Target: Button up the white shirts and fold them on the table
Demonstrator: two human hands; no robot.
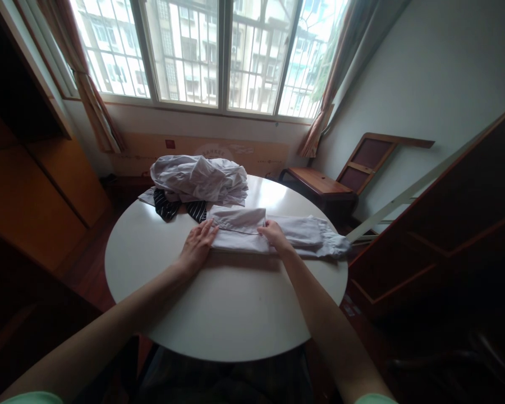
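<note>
L hand (198, 242) flat, fingers spread, pressing left end of folded pale garment (239, 230) at mid round white worktop (219, 303). R hand (273, 234) fingers curled on its fold (grip unclear). Heap of clothes (200, 179) behind, near window.

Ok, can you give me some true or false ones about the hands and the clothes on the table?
1. Both hands rest on a pale folded garment. True: the left hand is at its left end and the right hand is near its middle.
2. The table is square. False: it is round and white.
3. A heap of clothes lies behind the folded garment, nearer the window. True.
4. The striped dark cloth is in the right hand. False: it lies under the heap, untouched by either hand.
5. The left hand is a tight fist. False: its fingers lie flat and spread.
</note>
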